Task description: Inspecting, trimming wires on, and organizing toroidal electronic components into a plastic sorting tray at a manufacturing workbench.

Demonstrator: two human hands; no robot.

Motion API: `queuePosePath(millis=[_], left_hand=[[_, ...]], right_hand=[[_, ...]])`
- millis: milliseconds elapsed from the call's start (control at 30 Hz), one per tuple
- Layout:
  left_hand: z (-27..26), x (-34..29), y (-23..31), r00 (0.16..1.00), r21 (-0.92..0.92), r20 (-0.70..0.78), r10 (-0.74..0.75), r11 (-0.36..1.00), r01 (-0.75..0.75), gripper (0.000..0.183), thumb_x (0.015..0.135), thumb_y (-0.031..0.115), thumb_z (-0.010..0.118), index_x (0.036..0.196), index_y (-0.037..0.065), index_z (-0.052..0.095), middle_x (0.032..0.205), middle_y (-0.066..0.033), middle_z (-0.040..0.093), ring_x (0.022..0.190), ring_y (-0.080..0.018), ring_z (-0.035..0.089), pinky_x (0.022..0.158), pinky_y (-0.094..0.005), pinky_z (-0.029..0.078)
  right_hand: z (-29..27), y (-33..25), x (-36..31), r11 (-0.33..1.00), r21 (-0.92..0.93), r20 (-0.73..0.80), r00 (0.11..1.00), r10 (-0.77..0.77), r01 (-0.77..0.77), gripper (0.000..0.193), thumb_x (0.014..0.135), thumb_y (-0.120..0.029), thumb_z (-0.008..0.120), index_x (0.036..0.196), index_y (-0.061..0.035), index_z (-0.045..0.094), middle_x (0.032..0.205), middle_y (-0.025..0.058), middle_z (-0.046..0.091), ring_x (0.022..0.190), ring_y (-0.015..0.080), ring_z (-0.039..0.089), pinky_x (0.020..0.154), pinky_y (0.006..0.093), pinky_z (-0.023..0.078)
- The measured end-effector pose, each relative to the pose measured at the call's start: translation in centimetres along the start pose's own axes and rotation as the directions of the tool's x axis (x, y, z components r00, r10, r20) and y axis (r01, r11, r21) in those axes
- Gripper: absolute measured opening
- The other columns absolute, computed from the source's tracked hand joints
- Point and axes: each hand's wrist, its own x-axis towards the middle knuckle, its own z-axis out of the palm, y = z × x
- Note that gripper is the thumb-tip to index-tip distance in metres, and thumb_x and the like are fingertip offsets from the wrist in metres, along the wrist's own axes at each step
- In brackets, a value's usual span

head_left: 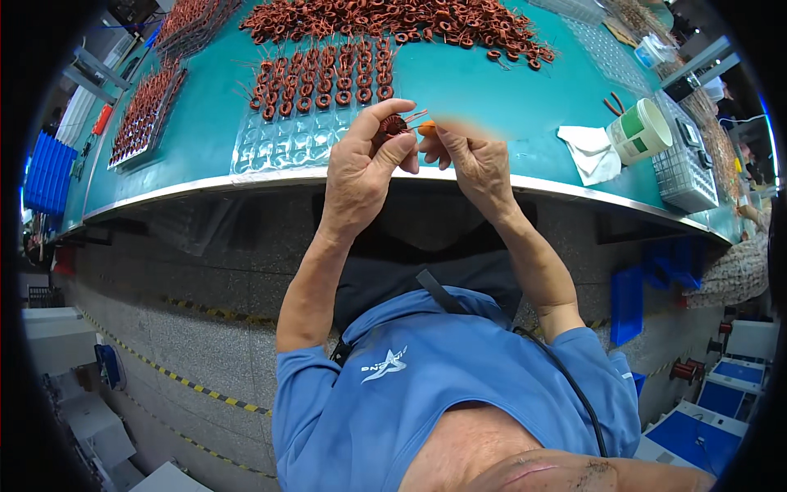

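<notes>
Over the front edge of the bench, my left hand [358, 174] pinches a toroidal coil [393, 125], a small ring wound with copper-coloured wire. Thin wire leads stick out of the coil toward the right. Close beside it, my right hand [484, 168] has its fingers closed together near those leads. A small orange piece [427, 128] shows at its fingertips; its kind is unclear, and the area behind that hand is blurred. Just beyond my left hand lies a clear plastic tray [275, 152], its far rows filled with similar coils standing leads up, its near pockets bare.
A large heap of coils [393, 23] covers the far bench. Filled trays [147, 115] stand at the left. On the right are a white cloth [589, 154], a white-and-green tub [639, 131], red-handled pliers [614, 103] and a grey crate [684, 176]. The green bench [541, 107] has a pale front edge.
</notes>
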Motion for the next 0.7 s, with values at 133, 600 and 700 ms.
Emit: queuePosePath(millis=[133,600,700], left_hand=[[0.5,0.1,0.0,0.998,-0.022,-0.033,0.052,0.998,-0.053,0.025,0.093,0.003,0.057,0.118,-0.002,0.053,0.078,-0.003,0.057,0.068,-0.0082,0.056,0.062,-0.0215,0.047],[-0.3,-0.4,-1.0,0.994,-0.228,0.006,-0.107,0.968,0.106,0.035,0.097,0.035,0.055,0.097,0.0,0.052,0.061,-0.0052,0.055,0.049,-0.0106,0.054,0.048,-0.0221,0.044],[0.1,-0.1,-1.3,0.984,-0.118,-0.056,-0.168,0.98,0.161,0.041,0.098,0.042,0.05,0.087,0.003,0.052,0.055,-0.0026,0.053,0.044,-0.0085,0.05,0.042,-0.0211,0.04]], right_hand=[[-1.0,-5.3,-0.9,0.992,-0.1,-0.044,0.996,-0.079,0.075,0.036,0.099,-0.023,0.048,0.091,0.0059,0.067,0.068,0.0092,0.067,0.055,0.0097,0.06,0.049,0.0234,0.047],[-0.7,-0.7,0.0,0.857,0.473,0.017,0.974,0.224,-0.205,0.033,0.096,-0.029,0.059,0.104,0.003,0.061,0.067,0.0081,0.063,0.052,0.0086,0.055,0.046,0.0182,0.041],[-1.4,0.8,-0.1,0.907,0.355,0.032,0.972,0.232,-0.228,0.032,0.095,-0.03,0.061,0.093,0.001,0.066,0.061,0.0056,0.061,0.049,0.0074,0.054,0.043,0.0185,0.04]])
